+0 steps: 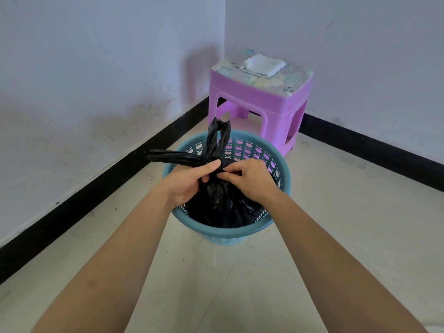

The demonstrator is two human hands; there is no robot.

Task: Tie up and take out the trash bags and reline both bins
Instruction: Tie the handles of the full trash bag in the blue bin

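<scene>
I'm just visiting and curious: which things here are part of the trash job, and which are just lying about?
Part of the job: black trash bag, blue bin, left hand and right hand gripping the bag's neck.
Lying about: pink stool, folded white bundle on it (cloth or spare liner, cannot tell).

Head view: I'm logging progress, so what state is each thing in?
Trash bag: in the bin, neck gathered, ends loose.
Bin: upright, bag inside.
Left hand: grips the bag's neck.
Right hand: pinches the bag's neck.
Stool: upright.
Cloth: folded on the stool.
</scene>
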